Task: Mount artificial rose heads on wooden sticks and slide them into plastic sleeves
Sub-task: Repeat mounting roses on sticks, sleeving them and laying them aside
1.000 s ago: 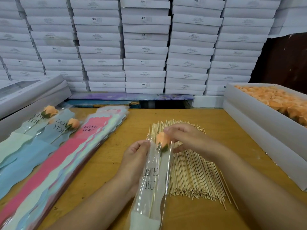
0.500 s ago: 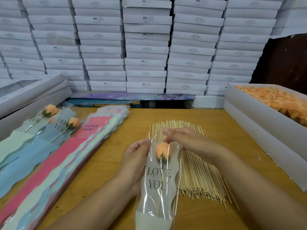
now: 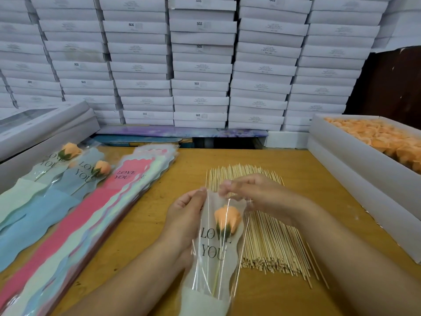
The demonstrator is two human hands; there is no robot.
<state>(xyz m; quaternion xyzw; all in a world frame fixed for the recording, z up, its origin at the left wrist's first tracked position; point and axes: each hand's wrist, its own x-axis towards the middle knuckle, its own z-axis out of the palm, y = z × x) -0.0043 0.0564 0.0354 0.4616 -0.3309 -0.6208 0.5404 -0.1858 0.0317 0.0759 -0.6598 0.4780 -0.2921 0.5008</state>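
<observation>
Both hands (image 3: 189,215) (image 3: 257,197) pinch sleeve (image 3: 218,254) top, rose (image 3: 227,218) just below.

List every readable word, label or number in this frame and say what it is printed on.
"LOVE YOU": on the clear sleeve held by both hands, in front of the rose head.
"LOVE YOU": on the top pink sleeve of the stack.
"LOVE YOU": on the two filled sleeves at far left, partly covered.
"SGS": on several stacked white boxes.
Other small print on the box labels is too blurred to read.
</observation>
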